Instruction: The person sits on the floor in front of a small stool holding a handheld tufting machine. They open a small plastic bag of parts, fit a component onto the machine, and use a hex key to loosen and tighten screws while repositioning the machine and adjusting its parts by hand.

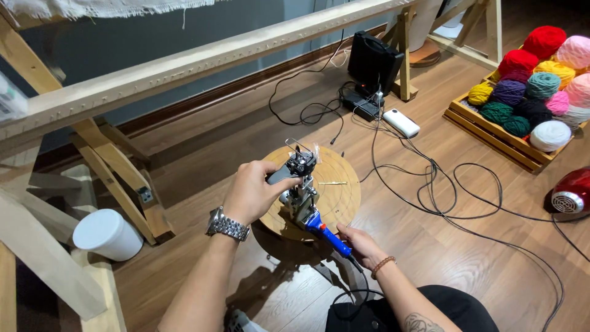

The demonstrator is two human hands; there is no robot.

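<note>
A long wooden frame (184, 67) crosses the upper left of the frame, with white cloth along its top edge. At the upper right a wooden tray (491, 132) holds balls of yarn (541, 86) in red, pink, yellow, purple, green and white. Black cables (430, 184) snake over the wooden floor (203, 166) at centre right. In the centre stands a round wooden stool (344, 190). Above it is the tufting gun (301, 190), upright. The left hand (252, 193) is wrapped around its dark upper grip; the right hand (359, 243) is closed on its blue lower handle (326, 233). A white tub (107, 233) sits at lower left.
</note>
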